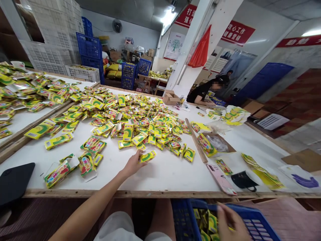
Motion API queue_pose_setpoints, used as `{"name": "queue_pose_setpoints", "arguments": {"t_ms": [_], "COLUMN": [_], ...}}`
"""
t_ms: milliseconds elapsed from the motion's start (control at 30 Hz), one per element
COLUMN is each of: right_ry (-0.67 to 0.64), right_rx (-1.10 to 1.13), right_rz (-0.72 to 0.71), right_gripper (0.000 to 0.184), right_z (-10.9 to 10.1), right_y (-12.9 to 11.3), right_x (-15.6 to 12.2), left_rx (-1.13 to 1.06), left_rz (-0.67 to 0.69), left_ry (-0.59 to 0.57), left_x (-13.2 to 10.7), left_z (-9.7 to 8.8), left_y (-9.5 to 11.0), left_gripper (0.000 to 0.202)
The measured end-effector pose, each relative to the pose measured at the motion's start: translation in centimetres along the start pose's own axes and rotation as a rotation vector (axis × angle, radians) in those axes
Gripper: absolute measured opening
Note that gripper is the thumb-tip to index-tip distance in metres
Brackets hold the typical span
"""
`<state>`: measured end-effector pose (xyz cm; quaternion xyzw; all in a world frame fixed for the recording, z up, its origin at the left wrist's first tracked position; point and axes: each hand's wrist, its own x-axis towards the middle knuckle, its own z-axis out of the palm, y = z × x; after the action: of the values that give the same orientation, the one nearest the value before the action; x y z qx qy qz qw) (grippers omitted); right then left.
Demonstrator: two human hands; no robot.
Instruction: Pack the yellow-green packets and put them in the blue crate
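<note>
My left hand (133,164) reaches over the white table (163,174) and pinches a small yellow-green packet (147,156) at the near edge of a big heap of like packets (130,117). My right hand (229,222) is low at the bottom right, blurred, over a blue plastic crate (253,224) that holds several of the same packets; its fingers curl, and I cannot make out whether anything is in them.
A wooden stick (196,140) lies on the table by an open cardboard box (217,142). A phone in a pink case (220,179) and a black mask (243,180) lie near the front edge. A person (205,92) sits at the far end. Blue and white crates (87,47) stack behind.
</note>
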<state>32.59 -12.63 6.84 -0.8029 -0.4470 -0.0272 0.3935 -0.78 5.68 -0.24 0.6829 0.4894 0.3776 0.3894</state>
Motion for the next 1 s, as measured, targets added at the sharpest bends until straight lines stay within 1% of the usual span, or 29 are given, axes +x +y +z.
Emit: {"name": "queue_pose_setpoints", "arguments": {"t_ms": [33, 100, 167, 233, 267, 333, 400, 467, 567, 633, 767, 800, 867, 933, 1000], "right_ry": [-0.101, -0.29, -0.455, -0.581, -0.634, -0.705, -0.732, -0.752, -0.805, -0.849, -0.89, -0.885, -0.869, -0.85, -0.821], "right_rx": [0.099, 0.335, 0.612, 0.818, 0.885, 0.951, 0.965, 0.959, 0.924, 0.884, 0.794, 0.776, 0.745, 0.722, 0.727], "right_rz": [0.043, 0.084, 0.074, 0.069, 0.065, 0.047, 0.011, -0.023, -0.053, -0.076, -0.166, -0.188, -0.229, -0.278, -0.316], "right_gripper": [0.04, 0.039, 0.039, 0.042, 0.043, 0.044, 0.044, 0.044, 0.046, 0.044, 0.022, 0.02, 0.023, 0.024, 0.022], "right_z": [2.0, 6.7, 11.3, 15.1, 16.6, 18.4, 19.1, 19.0, 18.7, 18.6, 18.6, 18.6, 18.7, 18.9, 19.2], "right_y": [-0.8, -3.5, -6.7, -9.8, -11.0, -12.6, -13.1, -12.9, -12.3, -11.9, -11.7, -11.7, -12.0, -12.5, -12.9], "right_x": [-0.8, -2.5, -3.9, -4.9, -5.3, -5.8, -6.1, -6.3, -6.5, -6.5, -5.7, -5.3, -4.7, -4.4, -4.6], "left_rx": [-0.167, -0.489, -0.696, -0.77, -0.772, -0.745, -0.704, -0.652, -0.573, -0.521, -0.441, -0.424, -0.391, -0.362, -0.349], "left_rz": [-0.038, -0.13, -0.221, -0.263, -0.258, -0.206, -0.143, -0.099, -0.072, -0.072, -0.1, -0.104, -0.1, -0.079, -0.03], "left_ry": [-0.032, -0.085, -0.101, -0.104, -0.107, -0.09, -0.045, -0.028, -0.069, -0.104, -0.185, -0.202, -0.23, -0.223, -0.159], "left_x": [-0.8, -2.3, -3.7, -4.6, -5.0, -5.4, -5.7, -6.0, -6.3, -6.5, -6.4, -6.3, -6.1, -5.9, -5.6], "left_z": [0.3, 0.8, 1.3, 1.5, 1.5, 1.2, 0.7, 0.2, -0.2, -0.4, -0.8, -0.9, -1.2, -1.4, -1.4], "left_y": [0.2, 0.7, 1.1, 1.2, 1.1, 0.9, 0.7, 0.6, 0.4, 0.1, -0.5, -0.5, -0.6, -0.5, -0.3], "left_gripper": [0.05, 0.051, 0.053, 0.054, 0.053, 0.053, 0.054, 0.057, 0.053, 0.05, 0.051, 0.052, 0.051, 0.041, 0.023]}}
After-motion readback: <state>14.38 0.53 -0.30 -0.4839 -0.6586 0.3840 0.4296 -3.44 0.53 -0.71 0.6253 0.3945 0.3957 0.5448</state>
